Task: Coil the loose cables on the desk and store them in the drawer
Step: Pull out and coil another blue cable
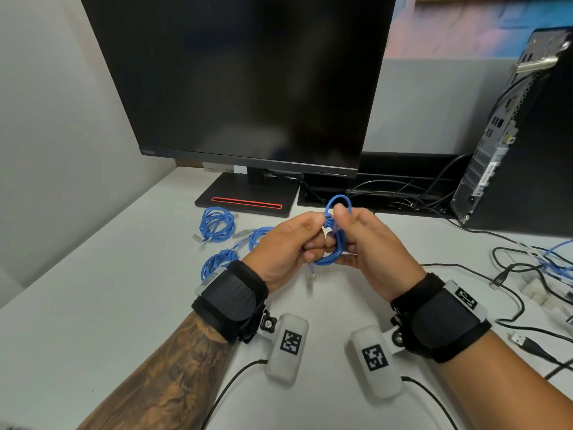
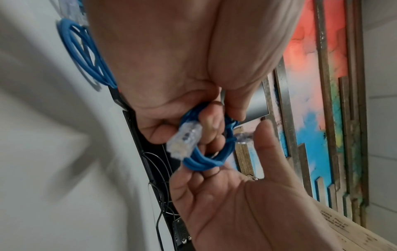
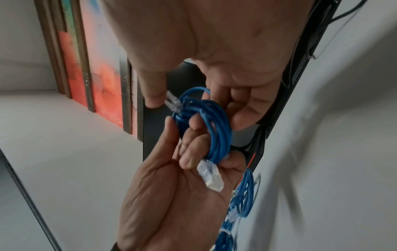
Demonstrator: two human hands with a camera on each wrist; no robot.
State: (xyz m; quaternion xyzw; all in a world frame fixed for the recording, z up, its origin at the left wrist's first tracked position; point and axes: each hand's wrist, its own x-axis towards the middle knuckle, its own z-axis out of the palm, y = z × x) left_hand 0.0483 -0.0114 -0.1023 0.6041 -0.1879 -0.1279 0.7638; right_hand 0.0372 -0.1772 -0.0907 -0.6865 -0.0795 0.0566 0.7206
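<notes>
— Both hands were on one blue cable (image 1: 333, 240); the left hand (image 1: 285, 243) pinched the wrapped waist of the coil and the right hand (image 1: 369, 243) curled its fingers round the loops, a small loop standing up above the thumbs.

— And how would it have handled?

— Light and springy, I'd judge; soft enough to bend, yet the turns would want to fan open if the grip eased. Best held at the waist where the wraps cross, not by the clear plug (image 3: 211, 176), which looked brittle and hung loose below the fingers, over the left palm.

— Where was the rest?

— Three coiled blue cables (image 1: 217, 223) lay on the desk (image 1: 93, 305) just beyond and outside the left hand. A tangle of loose cables (image 1: 545, 268) lay well out past the right wrist. No drawer was in view, so I cannot say where it was.
</notes>
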